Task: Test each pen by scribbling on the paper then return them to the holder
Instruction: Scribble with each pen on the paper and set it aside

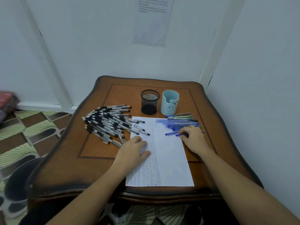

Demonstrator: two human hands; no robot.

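Right hand (193, 137) pinches a blue pen (181, 134) from the right-edge pile, left hand (134, 147) flat on paper (168, 153); risk: dragging neighbouring pens off the table (97, 168).

Bare paper (168, 153) lane between black pen pile (110, 122) and blue pen pile (180, 123), mesh holder (150, 102) and bear cup (169, 103) beyond.

wall notice (152, 20) blurred, paper (170, 159) scribbles illegible

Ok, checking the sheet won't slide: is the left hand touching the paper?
Touching. The head view shows the left hand resting on the paper, its thumb lying over the written columns.
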